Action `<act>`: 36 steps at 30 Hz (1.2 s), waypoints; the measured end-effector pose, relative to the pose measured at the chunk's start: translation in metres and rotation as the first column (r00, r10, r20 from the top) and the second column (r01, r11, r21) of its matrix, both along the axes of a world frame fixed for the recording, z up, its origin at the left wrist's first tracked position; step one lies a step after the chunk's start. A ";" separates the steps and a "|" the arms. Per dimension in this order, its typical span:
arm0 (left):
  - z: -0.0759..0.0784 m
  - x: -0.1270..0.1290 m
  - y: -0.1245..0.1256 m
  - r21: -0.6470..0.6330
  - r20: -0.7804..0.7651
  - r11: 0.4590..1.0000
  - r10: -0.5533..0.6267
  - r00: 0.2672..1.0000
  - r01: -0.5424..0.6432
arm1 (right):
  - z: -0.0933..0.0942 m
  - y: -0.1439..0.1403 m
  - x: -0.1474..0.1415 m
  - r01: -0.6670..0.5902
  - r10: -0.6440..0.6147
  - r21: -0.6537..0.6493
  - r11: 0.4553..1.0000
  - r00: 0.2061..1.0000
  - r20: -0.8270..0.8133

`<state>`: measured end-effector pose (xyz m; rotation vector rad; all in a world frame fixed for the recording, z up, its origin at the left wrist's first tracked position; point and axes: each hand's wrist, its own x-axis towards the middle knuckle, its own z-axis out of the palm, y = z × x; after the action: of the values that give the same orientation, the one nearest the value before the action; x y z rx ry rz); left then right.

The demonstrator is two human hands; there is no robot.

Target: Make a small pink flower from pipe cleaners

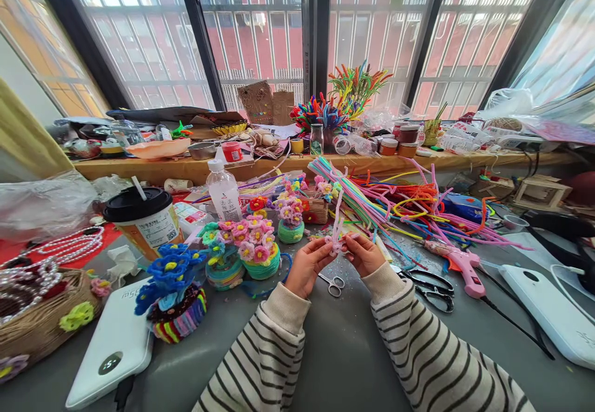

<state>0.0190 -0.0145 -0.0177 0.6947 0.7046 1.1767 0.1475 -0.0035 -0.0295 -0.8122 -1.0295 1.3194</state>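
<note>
My left hand and my right hand meet above the grey table, both pinching a small pink pipe-cleaner flower whose long stem rises upward. Striped sleeves cover both arms. Small silver scissors lie just below my hands. Finished pipe-cleaner flower pots stand to the left: a pink one, a blue one and a smaller pink one.
A heap of coloured pipe cleaners spreads at the right, with a pink glue gun and black scissors. A lidded drink cup, a clear bottle, a woven basket and white boxes crowd the left.
</note>
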 end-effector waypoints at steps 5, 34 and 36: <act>0.000 0.002 -0.001 0.006 -0.052 0.998 0.062 0.997 -0.061 | 0.000 0.000 -0.001 0.082 -0.082 -0.013 0.997 0.996 -0.034; -0.001 0.002 -0.001 0.058 -0.048 0.988 0.148 0.988 -0.145 | -0.001 -0.005 0.006 -0.235 -0.750 0.842 0.485 0.383 0.539; -0.001 0.002 0.000 0.060 -0.034 0.986 0.159 0.987 -0.157 | -0.001 -0.005 0.007 -0.168 -0.732 0.843 0.511 0.428 0.530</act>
<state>0.0212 -0.0144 -0.0189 0.7212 0.7723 1.3361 0.1546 -0.0083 -0.0301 -0.8532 -1.9591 -0.2140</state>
